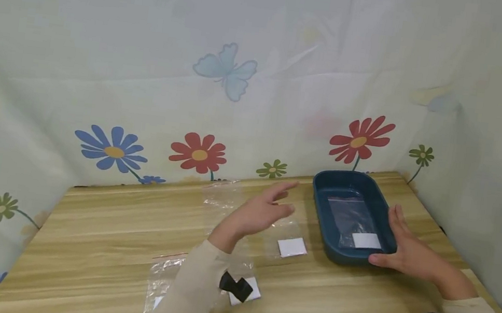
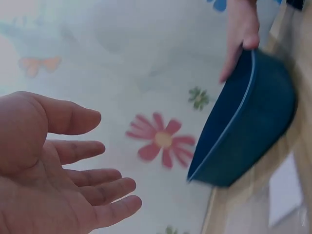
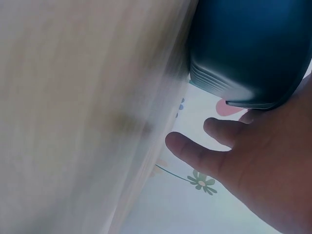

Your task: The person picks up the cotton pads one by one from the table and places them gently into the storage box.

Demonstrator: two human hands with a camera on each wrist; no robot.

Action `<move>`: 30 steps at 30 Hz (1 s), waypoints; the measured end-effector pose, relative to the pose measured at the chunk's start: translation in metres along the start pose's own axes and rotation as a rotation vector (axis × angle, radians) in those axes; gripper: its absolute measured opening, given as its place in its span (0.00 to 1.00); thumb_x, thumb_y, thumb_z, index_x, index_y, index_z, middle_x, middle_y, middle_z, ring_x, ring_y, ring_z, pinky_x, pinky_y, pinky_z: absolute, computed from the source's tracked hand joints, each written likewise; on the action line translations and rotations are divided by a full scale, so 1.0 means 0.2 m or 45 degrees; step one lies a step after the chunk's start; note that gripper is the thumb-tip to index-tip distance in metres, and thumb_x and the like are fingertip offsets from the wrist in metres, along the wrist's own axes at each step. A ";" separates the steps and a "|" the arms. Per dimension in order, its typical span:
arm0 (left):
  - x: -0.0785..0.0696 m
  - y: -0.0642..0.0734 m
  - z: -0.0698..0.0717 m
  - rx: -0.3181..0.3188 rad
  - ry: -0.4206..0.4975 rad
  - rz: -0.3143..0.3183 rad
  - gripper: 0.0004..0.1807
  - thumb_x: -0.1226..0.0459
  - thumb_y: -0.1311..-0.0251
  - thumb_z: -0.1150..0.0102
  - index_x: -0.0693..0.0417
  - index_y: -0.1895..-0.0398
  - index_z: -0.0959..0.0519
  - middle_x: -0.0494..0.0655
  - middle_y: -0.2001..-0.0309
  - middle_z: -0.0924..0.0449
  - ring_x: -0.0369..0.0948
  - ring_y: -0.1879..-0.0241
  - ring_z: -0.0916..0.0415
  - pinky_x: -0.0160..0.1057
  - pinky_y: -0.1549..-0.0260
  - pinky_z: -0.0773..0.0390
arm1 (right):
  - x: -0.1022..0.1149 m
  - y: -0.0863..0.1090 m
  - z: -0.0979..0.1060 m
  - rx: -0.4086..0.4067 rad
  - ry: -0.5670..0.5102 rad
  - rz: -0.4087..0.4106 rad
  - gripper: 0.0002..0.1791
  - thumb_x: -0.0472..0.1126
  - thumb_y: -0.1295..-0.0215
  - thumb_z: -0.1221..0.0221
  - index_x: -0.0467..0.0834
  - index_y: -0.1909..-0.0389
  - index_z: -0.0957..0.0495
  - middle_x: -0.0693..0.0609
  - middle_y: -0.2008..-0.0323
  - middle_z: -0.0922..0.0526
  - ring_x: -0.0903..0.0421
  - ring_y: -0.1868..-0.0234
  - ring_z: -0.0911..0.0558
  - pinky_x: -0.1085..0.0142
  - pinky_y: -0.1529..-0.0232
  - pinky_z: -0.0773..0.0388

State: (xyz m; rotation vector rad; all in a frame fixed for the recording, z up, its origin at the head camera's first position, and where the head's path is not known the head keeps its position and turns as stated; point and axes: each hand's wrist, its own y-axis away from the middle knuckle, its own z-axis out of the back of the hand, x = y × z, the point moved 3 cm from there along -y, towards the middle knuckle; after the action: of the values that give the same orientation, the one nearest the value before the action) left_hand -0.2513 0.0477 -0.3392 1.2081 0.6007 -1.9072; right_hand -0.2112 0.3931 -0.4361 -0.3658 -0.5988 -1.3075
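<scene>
Tub (image 1: 346, 258), one, dark blue-green, oblong, round-cornered: sitting on the right part of the wooden table (image 1: 104, 243), near its far edge. Opening facing up; long axis running away from the person, far end leaning slightly left.

Contents: one clear bag (image 1: 349, 215), lying flat on the floor of the tub, with a white card (image 1: 366, 240) showing at its near end.

Handling, as judged: looking light, stiff-walled, probably plastic; smooth sides perhaps proving slippery, hardly fragile. The rim is offering the best hold, at a corner or with one hand on each long side.

Right hand (image 1: 408, 254): gripping the tub's near right corner, thumb lying at the near end, fingers lying along the right side.

Left hand (image 1: 259, 211): hovering left of the tub, fingers loosely extended, grasping nothing.
</scene>
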 end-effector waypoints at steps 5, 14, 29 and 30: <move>0.12 0.14 0.24 -0.137 0.013 -0.010 0.32 0.64 0.27 0.47 0.47 0.22 0.39 0.48 0.23 0.44 0.51 0.26 0.44 0.57 0.34 0.37 | 0.00 0.00 0.01 -0.002 0.016 0.005 0.72 0.56 0.44 0.28 0.32 0.23 0.74 0.30 0.24 0.77 0.22 0.27 0.60 0.24 0.40 0.50; 0.30 0.44 0.50 -0.247 -0.128 0.023 0.31 0.65 0.28 0.45 0.51 0.22 0.38 0.52 0.25 0.40 0.55 0.28 0.40 0.58 0.35 0.36 | 0.02 0.00 0.00 0.012 0.002 0.012 0.72 0.55 0.45 0.27 0.33 0.22 0.74 0.32 0.23 0.78 0.21 0.28 0.59 0.24 0.40 0.49; 0.73 0.88 0.59 -0.097 -0.623 0.265 0.25 0.71 0.37 0.37 0.62 0.36 0.24 0.61 0.35 0.29 0.61 0.35 0.33 0.62 0.38 0.34 | 0.03 0.01 0.00 0.024 -0.002 0.038 0.71 0.52 0.43 0.28 0.34 0.22 0.75 0.33 0.23 0.79 0.20 0.28 0.60 0.23 0.42 0.49; 0.75 0.89 0.59 -0.087 -0.665 0.258 0.24 0.71 0.39 0.35 0.62 0.38 0.23 0.62 0.36 0.29 0.61 0.36 0.33 0.62 0.38 0.34 | 0.03 0.01 0.00 0.025 0.001 0.034 0.71 0.52 0.43 0.28 0.34 0.22 0.75 0.33 0.23 0.79 0.20 0.29 0.60 0.23 0.43 0.49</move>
State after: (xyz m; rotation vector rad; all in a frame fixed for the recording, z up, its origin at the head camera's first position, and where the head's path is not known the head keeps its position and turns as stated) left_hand -0.2050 -0.1962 -0.4193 0.6538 0.2482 -1.9038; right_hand -0.2086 0.3888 -0.4329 -0.3560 -0.6042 -1.2752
